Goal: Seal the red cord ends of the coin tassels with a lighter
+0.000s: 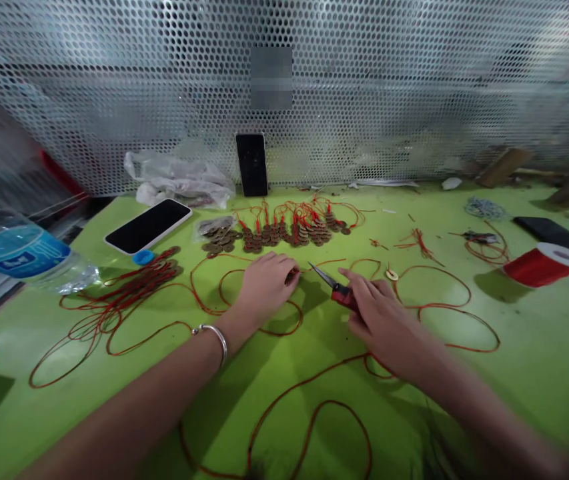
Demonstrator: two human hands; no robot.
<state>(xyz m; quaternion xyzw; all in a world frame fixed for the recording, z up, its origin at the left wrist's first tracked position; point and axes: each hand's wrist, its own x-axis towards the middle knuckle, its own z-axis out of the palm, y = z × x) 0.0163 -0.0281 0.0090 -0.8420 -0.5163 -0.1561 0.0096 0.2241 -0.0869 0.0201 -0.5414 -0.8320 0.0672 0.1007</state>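
Observation:
Near the middle of the green table, my left hand (270,280) is closed, its fingers pinched round a small dark coin (290,275) with red cord by it. To the right, my right hand (377,310) is wrapped round red-handled scissors (345,296), whose pointed blades aim up and left toward my left hand without touching it. Loops of red cord (314,415) lie beneath and around both hands. Beyond them sits a row of brown coins (309,232) with red knotted cords. A pale round piece (391,275) lies just past my right hand.
At the left are a plastic bottle (24,250), a blue cap (143,257), a flat phone (149,225) and bundled red cords (129,293). Another phone (252,165) leans on the perforated metal panel. A red spool (539,267) and a dark phone (559,240) lie right.

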